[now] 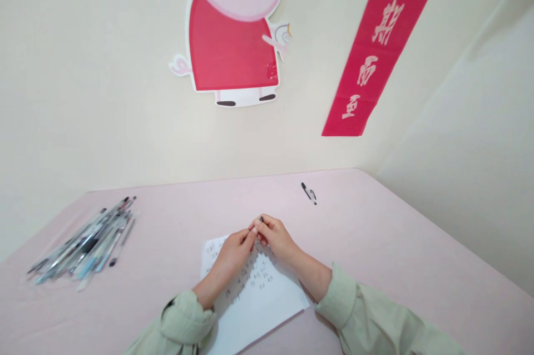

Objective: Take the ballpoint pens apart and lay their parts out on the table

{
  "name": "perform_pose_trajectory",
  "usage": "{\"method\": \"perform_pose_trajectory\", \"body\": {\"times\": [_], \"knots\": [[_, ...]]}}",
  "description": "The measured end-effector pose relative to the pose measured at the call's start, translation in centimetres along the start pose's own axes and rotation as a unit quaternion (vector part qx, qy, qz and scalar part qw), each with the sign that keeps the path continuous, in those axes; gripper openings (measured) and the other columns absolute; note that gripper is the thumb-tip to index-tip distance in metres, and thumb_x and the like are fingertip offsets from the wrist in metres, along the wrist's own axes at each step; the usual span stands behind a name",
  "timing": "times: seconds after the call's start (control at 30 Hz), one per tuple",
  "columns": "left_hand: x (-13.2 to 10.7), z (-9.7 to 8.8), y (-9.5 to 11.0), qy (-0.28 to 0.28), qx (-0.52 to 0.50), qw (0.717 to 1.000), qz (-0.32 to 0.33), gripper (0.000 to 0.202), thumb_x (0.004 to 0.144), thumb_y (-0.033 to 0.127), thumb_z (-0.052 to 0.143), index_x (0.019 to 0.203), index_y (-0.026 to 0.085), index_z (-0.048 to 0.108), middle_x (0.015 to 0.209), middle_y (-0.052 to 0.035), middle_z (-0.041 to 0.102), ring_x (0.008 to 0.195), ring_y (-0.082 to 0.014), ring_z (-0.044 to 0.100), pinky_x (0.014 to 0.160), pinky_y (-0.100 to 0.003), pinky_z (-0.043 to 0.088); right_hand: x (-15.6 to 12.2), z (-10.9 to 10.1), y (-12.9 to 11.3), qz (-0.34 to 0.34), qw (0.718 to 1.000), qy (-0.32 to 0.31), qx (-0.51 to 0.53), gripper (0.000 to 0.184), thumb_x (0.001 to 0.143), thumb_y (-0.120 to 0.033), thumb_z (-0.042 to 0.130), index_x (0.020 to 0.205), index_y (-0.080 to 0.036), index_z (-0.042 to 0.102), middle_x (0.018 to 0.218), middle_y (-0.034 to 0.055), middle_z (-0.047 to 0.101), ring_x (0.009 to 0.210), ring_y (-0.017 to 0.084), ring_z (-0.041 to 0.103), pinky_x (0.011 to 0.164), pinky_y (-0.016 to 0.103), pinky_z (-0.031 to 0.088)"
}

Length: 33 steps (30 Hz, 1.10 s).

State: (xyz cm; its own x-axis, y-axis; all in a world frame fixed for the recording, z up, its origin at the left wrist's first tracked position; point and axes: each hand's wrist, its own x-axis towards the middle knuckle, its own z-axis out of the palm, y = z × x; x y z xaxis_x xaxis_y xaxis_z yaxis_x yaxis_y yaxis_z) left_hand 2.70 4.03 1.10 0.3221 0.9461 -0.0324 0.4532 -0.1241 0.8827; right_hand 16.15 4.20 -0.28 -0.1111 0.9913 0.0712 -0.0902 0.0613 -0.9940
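Observation:
Both my hands meet over the far end of a white sheet of paper covered in small scribbles. My left hand and my right hand are closed, fingertips together, pinching a small dark-tipped pen between them; most of it is hidden by the fingers. My sleeves are pale green.
A pile of several pens lies at the left of the pink table. A single black pen lies beyond my hands near the wall. A cartoon pig cutout and a red banner hang on the wall.

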Motion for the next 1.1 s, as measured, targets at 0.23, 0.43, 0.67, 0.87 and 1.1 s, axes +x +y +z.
{"method": "perform_pose_trajectory", "body": {"times": [0.23,0.43,0.67,0.87,1.1], "knots": [[0.1,-0.2,0.1,0.011,-0.013,1.000,-0.018,0.056,0.077,0.067,0.034,0.048,0.020,0.043,0.047,0.0031,0.039,0.052,-0.0144,0.039,0.053,-0.026,0.028,0.7,-1.1,-0.9,-0.046,0.997,0.053,-0.041,0.033,0.083,-0.047,0.054,0.082,-0.016,0.064,0.053,-0.0055,0.045,0.045,0.008,0.037,0.043,0.021,0.027],[0.1,-0.1,-0.8,0.007,-0.139,0.988,-0.062,0.045,0.081,0.055,0.034,0.070,0.018,0.058,0.040,0.0073,0.036,0.036,-0.0099,0.029,0.040,-0.022,0.023,2.9,-6.5,-0.2,-0.047,0.965,0.217,-0.137,0.027,0.077,-0.037,0.055,0.093,-0.018,0.065,0.058,-0.0049,0.048,0.046,0.009,0.038,0.046,0.022,0.031],[0.1,-0.1,-1.0,-0.011,-0.204,0.976,-0.080,0.029,0.078,0.042,0.042,0.081,0.017,0.055,0.048,0.0069,0.045,0.035,-0.0062,0.030,0.036,-0.018,0.019,3.2,-9.4,0.7,-0.040,0.937,0.183,-0.295,0.031,0.086,-0.029,0.039,0.102,-0.021,0.064,0.088,0.0046,0.066,0.071,0.016,0.060,0.065,0.028,0.045],[0.2,0.0,-1.1,-0.012,-0.185,0.980,-0.070,0.026,0.078,0.039,0.042,0.080,0.017,0.054,0.049,0.0061,0.048,0.035,-0.0058,0.032,0.035,-0.018,0.021,3.5,-10.4,-0.8,0.010,0.808,0.203,-0.554,0.042,0.088,-0.020,0.043,0.129,-0.020,0.047,0.099,0.0094,0.069,0.093,0.022,0.062,0.077,0.031,0.041],[0.2,0.2,-1.1,-0.018,-0.177,0.982,-0.065,0.026,0.077,0.041,0.043,0.081,0.017,0.054,0.050,0.0051,0.052,0.033,-0.0063,0.035,0.033,-0.018,0.025,7.8,-10.6,-1.5,0.089,0.717,0.226,-0.653,0.024,0.091,-0.031,0.044,0.108,-0.020,0.056,0.098,0.0108,0.066,0.092,0.024,0.061,0.074,0.032,0.040]]}}
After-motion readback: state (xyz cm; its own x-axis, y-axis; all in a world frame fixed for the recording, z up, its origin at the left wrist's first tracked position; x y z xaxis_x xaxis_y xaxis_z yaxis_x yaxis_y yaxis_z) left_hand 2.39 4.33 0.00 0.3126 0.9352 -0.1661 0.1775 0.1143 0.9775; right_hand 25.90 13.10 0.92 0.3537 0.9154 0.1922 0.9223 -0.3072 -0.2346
